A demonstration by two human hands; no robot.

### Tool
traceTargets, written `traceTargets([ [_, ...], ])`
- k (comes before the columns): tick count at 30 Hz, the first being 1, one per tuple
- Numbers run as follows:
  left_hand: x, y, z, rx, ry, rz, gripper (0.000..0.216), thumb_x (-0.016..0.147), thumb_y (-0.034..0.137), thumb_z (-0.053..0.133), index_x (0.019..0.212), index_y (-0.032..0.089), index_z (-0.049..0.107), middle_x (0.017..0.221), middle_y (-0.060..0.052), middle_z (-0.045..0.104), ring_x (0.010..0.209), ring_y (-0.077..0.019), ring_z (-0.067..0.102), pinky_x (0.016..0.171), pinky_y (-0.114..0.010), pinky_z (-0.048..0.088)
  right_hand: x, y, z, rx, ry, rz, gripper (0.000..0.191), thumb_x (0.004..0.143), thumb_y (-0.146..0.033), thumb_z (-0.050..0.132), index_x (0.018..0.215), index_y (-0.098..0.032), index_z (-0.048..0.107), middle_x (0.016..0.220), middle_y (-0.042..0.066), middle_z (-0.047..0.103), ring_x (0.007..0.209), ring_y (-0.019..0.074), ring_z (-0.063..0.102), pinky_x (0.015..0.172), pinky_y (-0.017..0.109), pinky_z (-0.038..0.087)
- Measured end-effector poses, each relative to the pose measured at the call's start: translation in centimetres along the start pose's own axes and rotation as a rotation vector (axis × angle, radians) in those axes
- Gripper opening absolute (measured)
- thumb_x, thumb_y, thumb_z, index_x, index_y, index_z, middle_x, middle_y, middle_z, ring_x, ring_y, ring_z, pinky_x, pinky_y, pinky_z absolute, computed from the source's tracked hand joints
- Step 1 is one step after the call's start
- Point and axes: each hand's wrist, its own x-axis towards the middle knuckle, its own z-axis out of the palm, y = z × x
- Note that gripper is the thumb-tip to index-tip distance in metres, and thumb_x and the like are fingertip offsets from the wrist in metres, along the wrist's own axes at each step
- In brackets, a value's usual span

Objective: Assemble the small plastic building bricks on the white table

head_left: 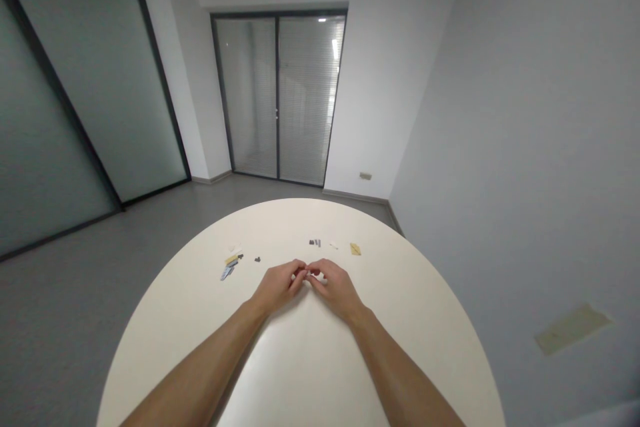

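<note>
Over the middle of the round table, my left hand point(284, 285) and my right hand point(332, 285) meet at the fingertips. Both are closed in a pinch around a tiny light-coloured piece, mostly hidden by the fingers and too small to name. Just beyond the fingers lie small dark grey pieces point(315, 242). A thin white piece point(334, 245) and a flat tan square point(355, 249) sit farther right. To the left of my left hand is a single dark piece point(257, 259).
The white round table point(300, 367) has a curved edge all round. At its left lies a loose cluster of small parts, with a yellow strip point(231, 259) and grey-blue strips point(227, 271). A plain wall point(525, 147) stands close on the right; a glass door point(277, 100) is ahead.
</note>
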Motion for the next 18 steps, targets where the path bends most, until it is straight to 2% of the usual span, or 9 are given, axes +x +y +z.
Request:
traceTargets([
  [7,0.01,-0.08,0.02,-0.003,0.007,-0.004,0.022,0.098,0.035,0.044,0.102,0.026,0.064,0.089,0.0,0.073,0.074,-0.0148,0.067,0.068,-0.023,0.046,0.11,-0.14,-0.09,0.012,0.029,-0.033,0.008,0.091,-0.025,0.061,0.098,-0.024,0.066,0.095,0.004,0.068,0.091,0.0191,0.062,0.082,0.032,0.048],
  [18,-0.08,-0.34,0.28,-0.002,0.023,-0.022,0.017,0.096,0.034,0.046,0.104,0.025,0.059,0.087,0.002,0.071,0.068,-0.0137,0.065,0.066,-0.025,0.045,0.03,-0.06,-0.24,0.036,0.026,-0.083,0.019,0.094,-0.019,0.056,0.108,-0.027,0.066,0.105,0.003,0.07,0.1,0.0191,0.063,0.09,0.034,0.049],
])
